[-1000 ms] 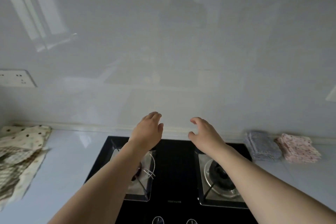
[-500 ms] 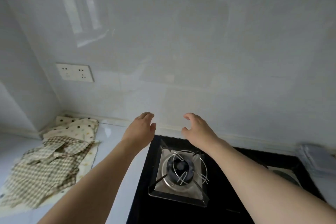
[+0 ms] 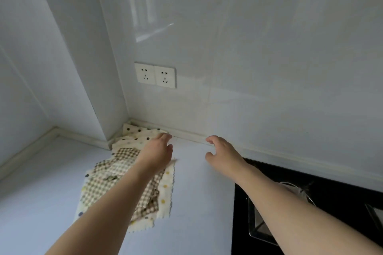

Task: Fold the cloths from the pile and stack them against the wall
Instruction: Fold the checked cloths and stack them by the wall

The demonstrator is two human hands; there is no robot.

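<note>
Both hands relaxed, holding nothing: left hand (image 3: 157,152) over cloth pile (image 3: 116,180) in corner, right hand (image 3: 222,151) above countertop (image 3: 196,203) beside stove (image 3: 310,203).

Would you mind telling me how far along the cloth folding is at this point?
Nothing folded shows in this view. The pile of cloths still lies loose in the counter corner. The left hand reaches over it, fingers relaxed, gripping nothing visible; the right hand hovers empty above the counter. Folding and stacking these remains.

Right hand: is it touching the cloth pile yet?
Apart. The head view shows bare counter between the right hand and the cloth pile.
</note>
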